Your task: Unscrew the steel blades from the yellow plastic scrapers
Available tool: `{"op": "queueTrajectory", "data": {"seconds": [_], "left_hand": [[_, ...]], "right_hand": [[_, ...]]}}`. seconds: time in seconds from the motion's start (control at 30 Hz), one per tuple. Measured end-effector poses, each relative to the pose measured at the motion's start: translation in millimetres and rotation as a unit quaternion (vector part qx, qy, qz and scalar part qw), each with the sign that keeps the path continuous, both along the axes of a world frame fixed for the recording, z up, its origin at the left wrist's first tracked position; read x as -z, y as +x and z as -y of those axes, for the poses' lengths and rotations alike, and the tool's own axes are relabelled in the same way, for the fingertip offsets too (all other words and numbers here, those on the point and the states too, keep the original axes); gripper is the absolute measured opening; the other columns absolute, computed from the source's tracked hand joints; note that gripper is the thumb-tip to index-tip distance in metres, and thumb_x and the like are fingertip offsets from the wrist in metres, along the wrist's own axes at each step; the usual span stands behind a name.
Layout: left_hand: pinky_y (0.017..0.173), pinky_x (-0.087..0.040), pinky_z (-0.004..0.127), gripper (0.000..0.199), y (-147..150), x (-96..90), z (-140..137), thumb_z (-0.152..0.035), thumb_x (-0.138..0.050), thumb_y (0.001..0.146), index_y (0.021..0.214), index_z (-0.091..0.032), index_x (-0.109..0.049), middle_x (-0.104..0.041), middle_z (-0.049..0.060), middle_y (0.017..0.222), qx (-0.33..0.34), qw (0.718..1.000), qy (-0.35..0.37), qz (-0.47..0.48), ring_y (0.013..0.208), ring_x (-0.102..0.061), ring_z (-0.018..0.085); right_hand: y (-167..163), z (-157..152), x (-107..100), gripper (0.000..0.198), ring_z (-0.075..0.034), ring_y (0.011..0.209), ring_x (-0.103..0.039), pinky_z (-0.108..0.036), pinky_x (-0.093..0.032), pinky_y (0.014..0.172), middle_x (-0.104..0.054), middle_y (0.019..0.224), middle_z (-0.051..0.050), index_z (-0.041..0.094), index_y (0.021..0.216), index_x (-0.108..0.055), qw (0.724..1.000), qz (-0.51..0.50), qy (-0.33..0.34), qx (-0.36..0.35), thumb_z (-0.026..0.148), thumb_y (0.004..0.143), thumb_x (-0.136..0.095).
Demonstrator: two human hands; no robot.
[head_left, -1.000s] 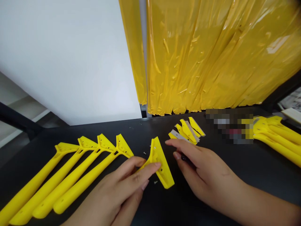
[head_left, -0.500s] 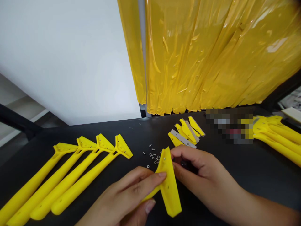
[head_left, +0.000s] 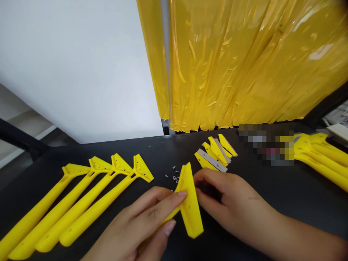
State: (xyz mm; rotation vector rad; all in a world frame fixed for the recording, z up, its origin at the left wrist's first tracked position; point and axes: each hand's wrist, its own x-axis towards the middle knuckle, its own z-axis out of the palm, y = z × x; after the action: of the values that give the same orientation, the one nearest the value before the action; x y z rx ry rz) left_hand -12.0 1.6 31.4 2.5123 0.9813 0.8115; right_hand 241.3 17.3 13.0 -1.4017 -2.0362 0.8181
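A yellow plastic scraper handle (head_left: 191,204) is gripped in my left hand (head_left: 144,217), thumb below and fingers on top. Its wide triangular head stands up in front, with a small hole in its face. My right hand (head_left: 236,199) is closed in a pinch at the right edge of that head. Its fingertips are partly behind the head, and what they hold there is hidden. Just beyond the head, small screws (head_left: 174,167) and nuts (head_left: 174,178) lie on the black table (head_left: 114,232), partly covered from view.
Several more yellow scraper handles (head_left: 100,203) lie in a slanted row at left. Yellow clamp plates with grey blades (head_left: 212,159) lie behind my right hand. More yellow scrapers (head_left: 320,156) are stacked at far right beside a blurred-out patch. A yellow plastic curtain (head_left: 217,72) hangs behind.
The scraper handle has shifted slightly up and left with my left hand, now covering more of the nuts. My right hand has moved slightly left with it; its fingertips stay by the head.
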Motion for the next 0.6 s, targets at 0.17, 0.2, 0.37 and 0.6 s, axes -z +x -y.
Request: {"op": "queueTrajectory", "data": {"seconds": [0.17, 0.2, 0.37, 0.6], "left_hand": [[0.113, -0.054, 0.026, 0.067, -15.9, 8.5, -9.1, -0.026, -0.057, 0.104, 0.163, -0.047, -0.035, -0.065, -0.006, 0.151, -0.097, 0.991, 0.041, -0.080, 0.134, -0.066, 0.019], [0.117, -0.050, 0.028, 0.065, -18.8, 8.7, -12.5, -0.028, -0.058, 0.105, 0.163, -0.046, -0.035, -0.064, -0.006, 0.153, -0.106, 0.989, 0.042, -0.095, 0.136, -0.065, 0.019], [0.106, -0.059, 0.037, 0.057, -27.3, 4.5, -29.9, -0.035, -0.056, 0.106, 0.161, -0.041, -0.043, -0.070, 0.003, 0.141, -0.151, 0.984, 0.051, -0.086, 0.126, -0.070, 0.024], [0.116, -0.045, 0.055, 0.050, -30.5, 11.5, -46.6, -0.035, -0.052, 0.108, 0.157, -0.028, -0.051, -0.071, 0.008, 0.119, -0.140, 0.986, 0.022, -0.093, 0.123, -0.062, 0.029]], "right_hand": [[4.8, -9.0, 6.6, 0.011, -0.016, 0.065, -0.061, -0.030, -0.040, 0.063, -0.067, 0.077, 0.003, 0.026, 0.097, -0.069, 0.994, 0.104, 0.032, 0.010, 0.017, 0.092, -0.062], [5.5, -10.3, 8.1, 0.011, -0.016, 0.066, -0.061, -0.030, -0.040, 0.063, -0.068, 0.077, 0.003, 0.026, 0.098, -0.069, 0.993, 0.114, 0.031, 0.010, 0.019, 0.093, -0.062], [6.2, -13.2, 12.2, 0.011, -0.015, 0.069, -0.063, -0.028, -0.041, 0.063, -0.069, 0.079, 0.006, 0.031, 0.107, -0.068, 0.992, 0.126, 0.009, 0.003, 0.028, 0.097, -0.064], [6.6, -13.1, 9.6, 0.007, -0.014, 0.069, -0.061, -0.027, -0.040, 0.062, -0.067, 0.077, 0.008, 0.032, 0.104, -0.067, 0.993, 0.120, -0.006, 0.001, 0.033, 0.099, -0.063]]}}
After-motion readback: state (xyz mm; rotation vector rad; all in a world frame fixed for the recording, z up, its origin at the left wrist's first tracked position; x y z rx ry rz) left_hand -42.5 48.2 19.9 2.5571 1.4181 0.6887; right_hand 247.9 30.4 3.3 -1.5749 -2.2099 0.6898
